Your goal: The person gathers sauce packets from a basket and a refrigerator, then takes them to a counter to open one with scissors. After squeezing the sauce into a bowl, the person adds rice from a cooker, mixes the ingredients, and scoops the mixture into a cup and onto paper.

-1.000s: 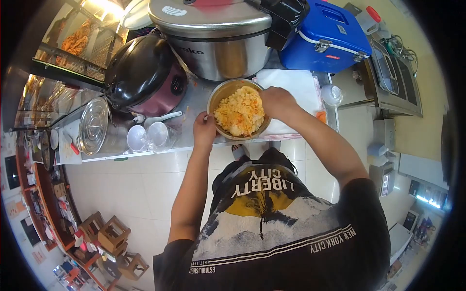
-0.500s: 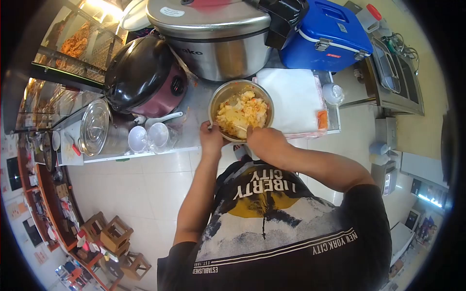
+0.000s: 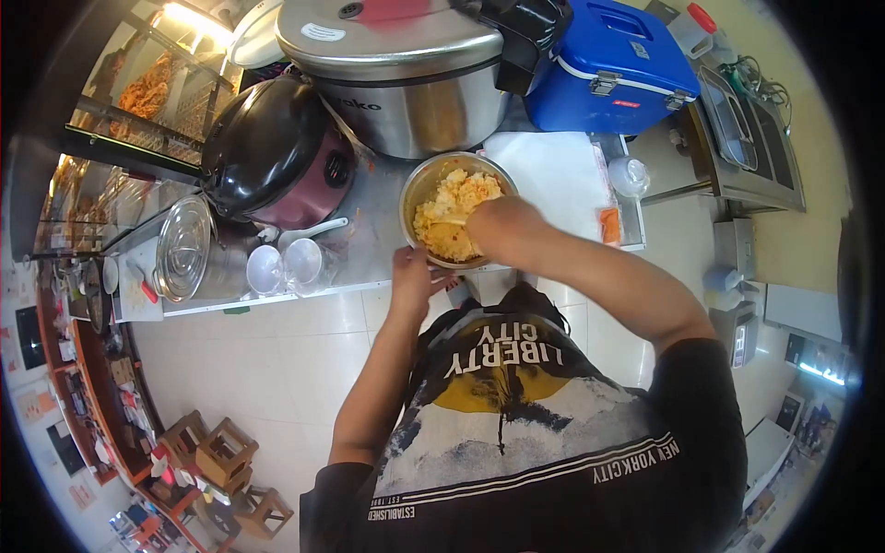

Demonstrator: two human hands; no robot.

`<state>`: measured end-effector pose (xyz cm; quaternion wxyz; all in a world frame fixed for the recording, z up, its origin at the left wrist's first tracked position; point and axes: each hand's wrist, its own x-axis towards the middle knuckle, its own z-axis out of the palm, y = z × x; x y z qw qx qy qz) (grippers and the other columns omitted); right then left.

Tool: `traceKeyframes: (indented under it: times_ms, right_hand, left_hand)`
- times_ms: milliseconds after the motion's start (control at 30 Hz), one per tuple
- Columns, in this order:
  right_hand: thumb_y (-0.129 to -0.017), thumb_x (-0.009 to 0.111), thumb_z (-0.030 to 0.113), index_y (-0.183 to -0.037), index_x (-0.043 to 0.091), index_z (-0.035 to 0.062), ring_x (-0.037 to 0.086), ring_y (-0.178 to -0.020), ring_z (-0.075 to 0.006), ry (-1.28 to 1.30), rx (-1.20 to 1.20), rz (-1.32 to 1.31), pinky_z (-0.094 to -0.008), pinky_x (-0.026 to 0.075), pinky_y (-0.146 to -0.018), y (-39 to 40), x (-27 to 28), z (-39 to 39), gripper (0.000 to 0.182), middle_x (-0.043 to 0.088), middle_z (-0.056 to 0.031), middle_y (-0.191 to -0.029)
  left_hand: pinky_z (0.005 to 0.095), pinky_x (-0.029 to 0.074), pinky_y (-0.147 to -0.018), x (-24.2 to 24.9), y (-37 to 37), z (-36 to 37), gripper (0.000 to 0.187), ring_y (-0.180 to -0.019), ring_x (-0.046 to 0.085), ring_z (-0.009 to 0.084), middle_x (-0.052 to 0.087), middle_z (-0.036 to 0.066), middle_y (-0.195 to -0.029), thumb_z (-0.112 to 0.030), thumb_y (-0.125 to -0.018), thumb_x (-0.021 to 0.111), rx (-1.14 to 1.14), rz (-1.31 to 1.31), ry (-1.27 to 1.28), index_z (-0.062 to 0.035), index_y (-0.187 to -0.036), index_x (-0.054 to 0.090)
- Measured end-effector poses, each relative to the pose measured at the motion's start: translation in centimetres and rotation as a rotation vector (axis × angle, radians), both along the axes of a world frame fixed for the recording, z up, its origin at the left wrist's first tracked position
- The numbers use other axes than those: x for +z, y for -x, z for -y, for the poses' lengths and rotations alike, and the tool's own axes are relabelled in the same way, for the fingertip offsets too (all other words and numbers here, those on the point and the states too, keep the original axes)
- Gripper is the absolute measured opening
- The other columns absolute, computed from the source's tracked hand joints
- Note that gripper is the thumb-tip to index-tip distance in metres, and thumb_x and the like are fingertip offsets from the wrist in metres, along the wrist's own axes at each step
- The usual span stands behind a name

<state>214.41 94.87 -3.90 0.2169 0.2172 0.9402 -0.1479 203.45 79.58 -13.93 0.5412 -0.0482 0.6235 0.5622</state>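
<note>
A round metal bowl (image 3: 407, 214) stands at the counter's front edge with yellowish rice (image 3: 450, 241) in it, flecked with orange and red bits. My left hand (image 3: 414, 276) is closed on the bowl's near-left rim. Over the right side of the bowl, my right hand (image 3: 505, 229) is wrapped round a pale utensil (image 3: 446, 219), perhaps a spoon or rice paddle. Its tip lies in the rice, and my fingers hide most of the handle.
Behind the bowl stand a big steel rice cooker (image 3: 429, 111) and a smaller dark one (image 3: 277, 138). To the right are white paper sheets (image 3: 544, 170) and a blue cooler box (image 3: 604, 78). Plastic cups (image 3: 265, 270), a white ladle (image 3: 318, 229) and a lidded pot (image 3: 182, 247) sit left.
My right hand has moved up and slightly right across the bowl, and the utensil with it. The rice has shifted toward the far side. My left hand stays at the rim.
</note>
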Motion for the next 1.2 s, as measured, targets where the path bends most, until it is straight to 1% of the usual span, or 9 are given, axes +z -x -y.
traceKeyframes:
  times_ms: [133, 333, 433, 567, 667, 733, 933, 1033, 1200]
  right_hand:
    - [-0.083, 0.061, 0.012, -0.092, 0.073, 0.0002, 0.072, -0.086, -0.0355, -0.171, -0.119, -0.036, -0.0452, 0.058, -0.076, -1.3, 3.1, -3.3, 0.019, 0.072, -0.0214, -0.089]
    - [-0.083, 0.060, 0.009, -0.091, 0.073, -0.0012, 0.072, -0.090, -0.0349, -0.036, -0.243, -0.011, -0.0430, 0.058, -0.077, 1.3, -5.5, -4.9, 0.019, 0.072, -0.0226, -0.097]
    - [-0.084, 0.058, 0.009, -0.091, 0.073, -0.0010, 0.072, -0.088, -0.0346, -0.049, -0.033, -0.099, -0.0434, 0.058, -0.075, 1.8, -5.8, -2.6, 0.020, 0.072, -0.0219, -0.095]
    - [-0.087, 0.054, 0.007, -0.090, 0.073, -0.0023, 0.072, -0.086, -0.0340, 0.091, -0.146, -0.051, -0.0435, 0.058, -0.072, -0.7, -1.3, 3.0, 0.021, 0.072, -0.0205, -0.093]
    - [-0.088, 0.052, 0.007, -0.114, 0.060, -0.0108, 0.071, -0.078, -0.0369, 0.042, -0.112, -0.074, -0.0443, 0.058, -0.066, -3.8, -1.1, 4.8, 0.032, 0.069, -0.0250, -0.086]
    - [-0.086, 0.053, 0.007, -0.101, 0.067, -0.0090, 0.071, -0.079, -0.0371, 0.056, -0.070, -0.087, -0.0447, 0.058, -0.068, -3.6, -1.7, 5.0, 0.026, 0.069, -0.0240, -0.084]
    - [-0.083, 0.056, 0.009, -0.082, 0.073, -0.0015, 0.072, -0.081, -0.0353, 0.034, -0.127, -0.081, -0.0443, 0.057, -0.073, -0.5, -3.7, -1.0, 0.021, 0.071, -0.0216, -0.085]
    - [-0.084, 0.056, 0.009, -0.086, 0.074, -0.0012, 0.072, -0.083, -0.0344, -0.071, -0.070, -0.089, -0.0439, 0.058, -0.075, -2.1, 2.7, -2.7, 0.021, 0.072, -0.0215, -0.088]
    - [-0.085, 0.059, 0.009, -0.093, 0.073, -0.0018, 0.072, -0.088, -0.0331, -0.116, -0.242, -0.007, -0.0426, 0.058, -0.079, -2.6, -0.9, -3.3, 0.020, 0.072, -0.0220, -0.093]
  left_hand:
    - [0.0417, 0.063, -0.074, -1.5, 3.3, -1.2, 0.044, -0.091, 0.071, 0.0303, 0.060, 0.019, -0.117, -0.026, -0.104, 0.047, 0.023, -0.347, -0.028, 0.0024, -0.136, 0.041]
    - [0.0348, 0.064, -0.057, -4.9, 5.4, -2.5, 0.035, -0.072, 0.072, 0.0238, 0.067, 0.014, -0.094, -0.019, -0.103, 0.046, -0.150, -0.526, -0.074, 0.0054, -0.127, 0.055]
    - [0.0376, 0.064, -0.058, -2.9, 4.9, -2.3, 0.034, -0.069, 0.072, 0.0239, 0.067, 0.015, -0.092, -0.016, -0.103, 0.048, -0.133, -0.473, -0.054, 0.0059, -0.128, 0.054]
    - [0.0341, 0.060, -0.054, -4.4, 4.7, -2.2, 0.027, -0.066, 0.069, 0.0199, 0.068, 0.014, -0.083, -0.011, -0.100, 0.053, -0.074, -0.572, -0.108, 0.0052, -0.120, 0.059]
    - [0.0362, 0.063, -0.055, -7.1, 5.1, -1.5, 0.030, -0.067, 0.070, 0.0222, 0.067, 0.014, -0.088, -0.011, -0.100, 0.052, -0.148, -0.765, -0.076, 0.0071, -0.124, 0.055]
    - [0.0345, 0.061, -0.053, -8.8, 5.2, -1.5, 0.030, -0.067, 0.069, 0.0214, 0.067, 0.014, -0.087, -0.012, -0.100, 0.052, -0.196, -1.006, -0.068, 0.0073, -0.123, 0.055]
    - [0.0332, 0.051, -0.055, -4.2, 3.0, -1.7, 0.028, -0.069, 0.068, 0.0201, 0.069, 0.015, -0.076, -0.011, -0.097, 0.055, -0.026, -0.652, -0.039, 0.0069, -0.117, 0.059]
    - [0.0328, 0.056, -0.056, -6.0, 1.9, -0.5, 0.032, -0.074, 0.069, 0.0212, 0.067, 0.016, -0.085, -0.010, -0.099, 0.053, -0.068, -0.671, -0.064, 0.0091, -0.124, 0.053]
    - [0.0356, 0.065, -0.062, -2.7, 0.1, -0.4, 0.041, -0.077, 0.070, 0.0247, 0.058, 0.015, -0.097, -0.008, -0.102, 0.046, -0.027, -0.438, -0.191, 0.0112, -0.137, 0.037]
